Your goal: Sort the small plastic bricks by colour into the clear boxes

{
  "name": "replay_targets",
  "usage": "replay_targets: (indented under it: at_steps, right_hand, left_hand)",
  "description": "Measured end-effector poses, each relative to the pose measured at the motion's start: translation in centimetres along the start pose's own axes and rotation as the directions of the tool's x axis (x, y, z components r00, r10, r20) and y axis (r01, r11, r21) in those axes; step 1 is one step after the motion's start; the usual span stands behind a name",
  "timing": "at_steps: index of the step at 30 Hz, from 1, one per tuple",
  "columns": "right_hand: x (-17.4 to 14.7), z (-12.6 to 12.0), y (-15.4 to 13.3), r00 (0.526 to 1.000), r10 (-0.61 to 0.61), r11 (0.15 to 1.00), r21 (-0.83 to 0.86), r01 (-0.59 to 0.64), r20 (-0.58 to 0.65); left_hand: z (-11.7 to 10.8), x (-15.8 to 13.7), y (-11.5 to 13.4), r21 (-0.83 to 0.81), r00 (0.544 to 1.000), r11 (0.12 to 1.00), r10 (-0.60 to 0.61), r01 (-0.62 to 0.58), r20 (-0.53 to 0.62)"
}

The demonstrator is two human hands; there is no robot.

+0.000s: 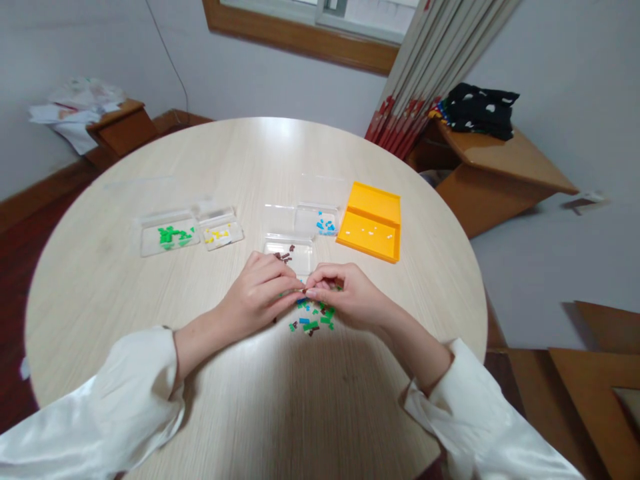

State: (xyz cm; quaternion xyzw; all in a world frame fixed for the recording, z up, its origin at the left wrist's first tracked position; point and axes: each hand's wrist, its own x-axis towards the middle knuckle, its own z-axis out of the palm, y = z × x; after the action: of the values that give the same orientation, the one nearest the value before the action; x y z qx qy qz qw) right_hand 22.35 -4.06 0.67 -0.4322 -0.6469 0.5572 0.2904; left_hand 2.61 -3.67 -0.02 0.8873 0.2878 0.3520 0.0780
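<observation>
My left hand (265, 288) and my right hand (347, 292) meet at the fingertips over the table, both closed in a pinch. Between them is a tiny brown piece (304, 291), mostly covered by the fingers; it looks like a small building brick. Under and in front of the hands lies a loose pile of small green, blue and brown bricks (311, 326). Just beyond the fingers stands a clear box (303, 257) with several brown bricks (285, 256) in it, partly hidden by my left hand.
Green bricks (173, 235) lie in a clear box (150, 247) at left, beside a box of yellow bricks (218, 235). Blue bricks (326, 224) sit in another clear box. An open orange case (373, 200) holds several white bits. All rest on a round table (250, 160).
</observation>
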Motion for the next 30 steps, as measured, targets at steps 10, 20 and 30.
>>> replay_targets:
  at_steps: [10,20,30]
  right_hand:
    - [0.0,-1.0,0.1,0.999,-0.041,0.995,-0.087,0.040,-0.015]
    - [-0.8,-2.5,-0.9,0.965,0.018,0.915,-0.394,0.089,0.260]
    - [-0.9,-2.7,-0.3,0.944,0.017,0.808,-0.560,0.180,0.329]
  left_hand:
    - [-0.4,0.1,0.0,-0.007,1.000,1.000,-0.001,0.001,-0.025]
    - [-0.1,0.0,-1.1,0.064,0.962,0.965,-0.247,0.256,-0.120]
    - [0.1,-0.4,-3.0,0.186,0.910,0.891,-0.395,0.413,-0.129]
